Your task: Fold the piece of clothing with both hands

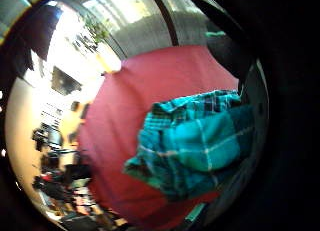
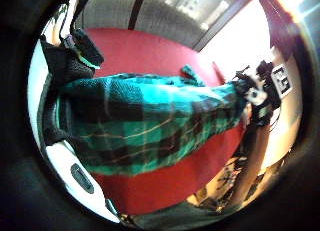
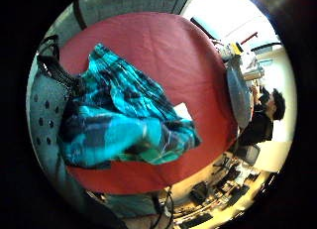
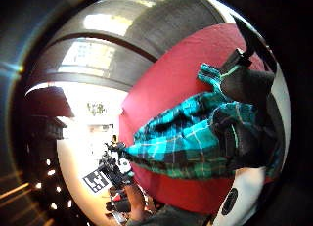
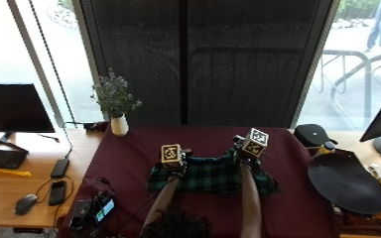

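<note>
A green and black plaid garment (image 5: 207, 178) lies bunched on the dark red tablecloth (image 5: 131, 158), its far edge raised. My left hand (image 5: 172, 163) grips that edge at its left end and my right hand (image 5: 245, 153) grips it at the right end. In the left thumb side palm view the plaid cloth (image 2: 150, 121) stretches from my gloved fingers (image 2: 75, 56) across to the other hand (image 2: 257, 93). The right thumb side palm view has black fingers (image 4: 247, 86) curled over the plaid (image 4: 186, 143). Both little finger side views show the cloth (image 1: 195, 141) (image 3: 119, 125) hanging in folds over the table.
A white vase with flowers (image 5: 118, 121) stands at the table's far left corner. A small device with a lit screen (image 5: 93, 210) sits at the near left edge. A black round object (image 5: 346, 181) lies to the right. A monitor (image 5: 12, 106) and a mouse (image 5: 25, 203) are on the left desk.
</note>
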`<state>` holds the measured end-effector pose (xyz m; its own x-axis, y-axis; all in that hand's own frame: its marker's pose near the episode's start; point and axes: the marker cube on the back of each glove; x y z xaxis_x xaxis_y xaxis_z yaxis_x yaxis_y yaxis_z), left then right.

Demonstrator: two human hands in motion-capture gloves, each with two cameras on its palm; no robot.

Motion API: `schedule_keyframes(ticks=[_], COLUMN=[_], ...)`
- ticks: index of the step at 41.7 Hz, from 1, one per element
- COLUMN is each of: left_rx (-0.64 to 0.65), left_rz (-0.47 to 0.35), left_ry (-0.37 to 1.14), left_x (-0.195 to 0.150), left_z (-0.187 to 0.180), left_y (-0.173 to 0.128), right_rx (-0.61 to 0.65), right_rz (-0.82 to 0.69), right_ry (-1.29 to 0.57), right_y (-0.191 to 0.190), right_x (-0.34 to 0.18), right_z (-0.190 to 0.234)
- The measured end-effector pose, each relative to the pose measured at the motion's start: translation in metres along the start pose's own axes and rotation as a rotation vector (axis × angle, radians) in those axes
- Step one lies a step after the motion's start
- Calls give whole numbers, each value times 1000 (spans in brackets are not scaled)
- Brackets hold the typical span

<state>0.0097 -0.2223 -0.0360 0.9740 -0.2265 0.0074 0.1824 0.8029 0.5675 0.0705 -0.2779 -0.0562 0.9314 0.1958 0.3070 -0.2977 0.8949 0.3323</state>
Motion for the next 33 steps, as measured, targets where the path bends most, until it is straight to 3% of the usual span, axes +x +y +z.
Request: schedule_keyframes(ticks=[3, 8, 10, 12, 14, 18, 23, 27, 33], left_rx=[-158, -216, -249, -304, -241, 27, 92, 40, -128], left_rz=[-20, -9, -23, -40, -45, -33, 0, 27, 83], left_ry=[116, 125, 76, 44, 74, 162, 251, 207, 116], left_x=[12, 15, 5, -4, -6, -5, 4, 0, -5], left_z=[14, 36, 46, 44, 31, 8, -11, -4, 27], left_y=[22, 25, 26, 33, 29, 6, 9, 18, 37], right_rx=[-12, -76, 1, 168, 228, 13, -108, -124, -333], right_rz=[29, 16, -8, -40, -47, 13, 101, 197, 367], right_ry=[36, 75, 54, -24, -98, -101, 56, 145, 44], right_y=[-2, 6, -2, -19, -21, 13, 27, 41, 71], right_x=[-9, -20, -24, -31, -29, 7, 61, 105, 168], right_z=[14, 29, 28, 22, 15, 16, 18, 4, 20])
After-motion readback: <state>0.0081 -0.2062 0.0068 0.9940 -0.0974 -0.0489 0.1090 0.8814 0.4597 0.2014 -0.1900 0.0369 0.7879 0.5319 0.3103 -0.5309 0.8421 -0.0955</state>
